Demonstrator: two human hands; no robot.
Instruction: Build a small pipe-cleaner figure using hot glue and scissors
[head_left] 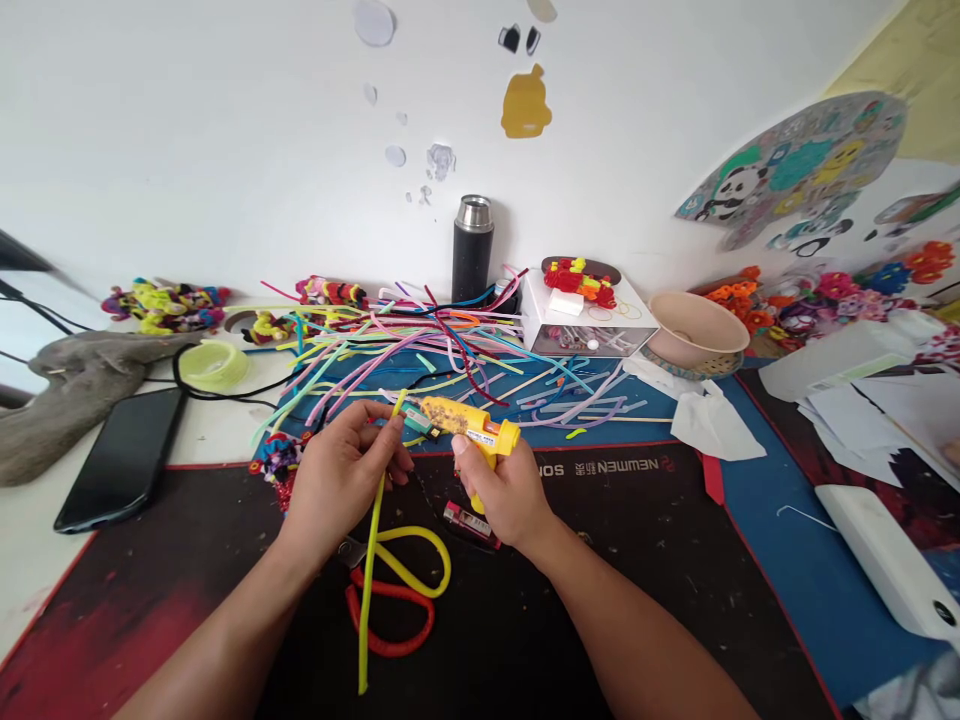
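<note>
My left hand (pixel 358 462) pinches a yellow-green pipe cleaner (pixel 367 600) near its upper end, and the rest hangs down toward me. Fingers of my right hand (pixel 504 488) are wrapped round the handle of a yellow glue gun (pixel 466 422), whose nozzle points left at the pipe cleaner's top. Whether the nozzle touches it I cannot tell. Below my hands, scissors with red and yellow handles (pixel 394 648) lie on the black mat (pixel 600 620). A pink lighter (pixel 471 524) rests under my right hand, and a teal and white object (pixel 420 422) is behind the gun.
Colourful pipe cleaners (pixel 375 350) are heaped along the back. Behind them stand a black flask (pixel 472 250) and a white box (pixel 592 320). A bowl (pixel 697 325) and tissue (pixel 716 425) are at right, a phone (pixel 124 455) at left, a white device (pixel 885 560) at far right.
</note>
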